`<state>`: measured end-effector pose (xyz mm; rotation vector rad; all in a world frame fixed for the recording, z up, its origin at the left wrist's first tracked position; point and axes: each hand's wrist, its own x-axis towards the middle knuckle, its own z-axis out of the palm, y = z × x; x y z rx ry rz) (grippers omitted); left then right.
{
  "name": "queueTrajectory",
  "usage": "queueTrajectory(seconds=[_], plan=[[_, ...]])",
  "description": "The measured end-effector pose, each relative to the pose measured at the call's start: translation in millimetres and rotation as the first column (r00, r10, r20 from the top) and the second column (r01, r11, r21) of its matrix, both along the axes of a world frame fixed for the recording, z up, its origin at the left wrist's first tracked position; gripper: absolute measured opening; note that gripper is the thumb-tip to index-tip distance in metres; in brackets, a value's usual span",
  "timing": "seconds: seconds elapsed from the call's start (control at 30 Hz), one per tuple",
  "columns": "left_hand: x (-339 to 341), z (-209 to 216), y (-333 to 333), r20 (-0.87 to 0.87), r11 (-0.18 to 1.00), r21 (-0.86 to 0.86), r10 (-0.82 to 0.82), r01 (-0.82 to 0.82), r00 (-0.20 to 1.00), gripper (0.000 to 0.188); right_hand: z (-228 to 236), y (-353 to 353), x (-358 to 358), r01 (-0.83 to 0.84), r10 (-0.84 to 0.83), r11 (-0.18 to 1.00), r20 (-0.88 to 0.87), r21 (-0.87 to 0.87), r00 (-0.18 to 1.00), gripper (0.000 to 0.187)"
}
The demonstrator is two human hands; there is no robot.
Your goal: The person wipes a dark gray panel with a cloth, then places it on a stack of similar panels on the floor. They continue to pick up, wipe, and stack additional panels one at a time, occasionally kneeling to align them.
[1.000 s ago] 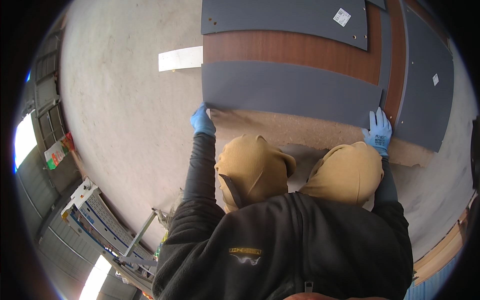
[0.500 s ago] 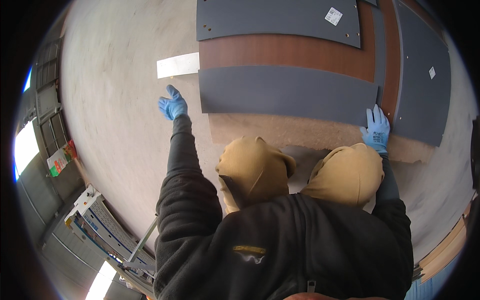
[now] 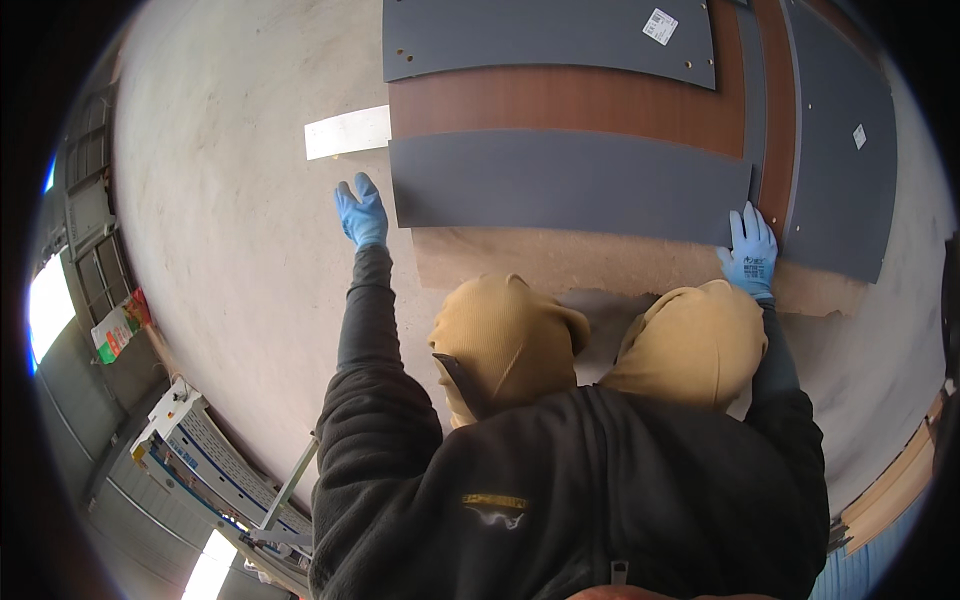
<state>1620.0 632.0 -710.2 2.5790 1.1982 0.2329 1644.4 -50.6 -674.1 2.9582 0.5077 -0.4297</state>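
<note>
Floor (image 3: 220, 200) surrounds grey panels (image 3: 540, 40) bearing white labels (image 3: 660, 27).

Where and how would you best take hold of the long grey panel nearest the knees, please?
I'd probably take the long grey panel by its two near corners, from the near side: it lies flat, its near edge is uncovered, and its length suits two hands. The right hand is at one corner; the left hand is empty.

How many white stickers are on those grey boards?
2. One white sticker is near the right end of the uppermost grey board; a second sticker is on the far-right grey board. Others may be hidden on covered faces.
</note>
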Motion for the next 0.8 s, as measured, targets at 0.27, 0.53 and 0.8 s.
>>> queueTrajectory(seconds=[0.27, 0.53, 0.8], plan=[[8, -20, -21, 0.206, 0.744, -0.659, 0.038, 0.11, 0.978, 0.052, 2, 2, 2, -0.02, 0.02, 0.999, -0.003, -0.03, 1.0, 0.081], [9, -36, -6, 0.254, 0.686, -0.719, 0.107, 0.113, 0.961, 0.039, -3, -2, 1, -0.004, 0.004, 1.0, 0.014, 0.025, 1.0, 0.08], [14, -24, 10, 0.206, 0.519, -0.842, 0.056, 0.148, 0.977, 0.037, -7, -6, -1, -0.021, 0.018, 0.997, 0.044, 0.069, 0.999, 0.077]])
